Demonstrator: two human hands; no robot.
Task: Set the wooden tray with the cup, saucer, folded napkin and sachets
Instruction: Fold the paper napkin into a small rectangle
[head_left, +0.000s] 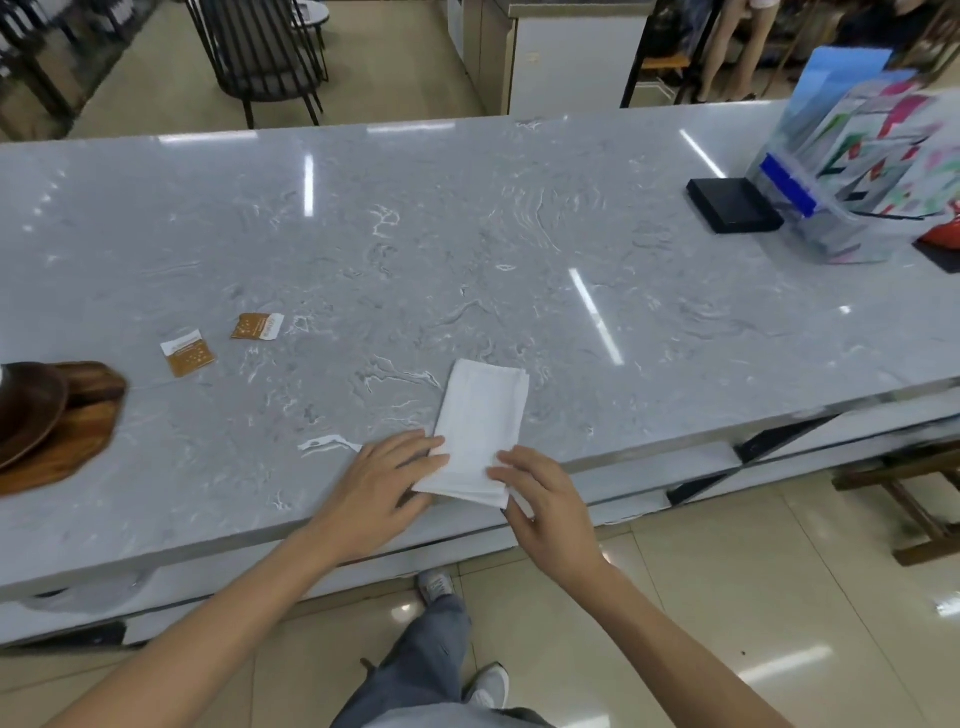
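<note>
A white folded napkin (480, 426) lies on the grey marble counter (467, 260) near its front edge. My left hand (382, 486) rests flat on the napkin's near left corner. My right hand (545, 501) pinches the near right corner, thumb under and fingers on top. Two brown-and-white sachets (188, 352) (258, 326) lie flat to the left. At the far left edge the wooden tray (78, 431) carries a dark wooden saucer (26, 410). No cup shows clearly; only a sliver of white appears at the left border.
A black box (733, 204) and a clear plastic holder of colourful leaflets (857, 171) stand at the counter's back right. Black chairs (260, 52) and a white cabinet (566, 57) are beyond the counter. A wooden stool (909, 499) sits lower right.
</note>
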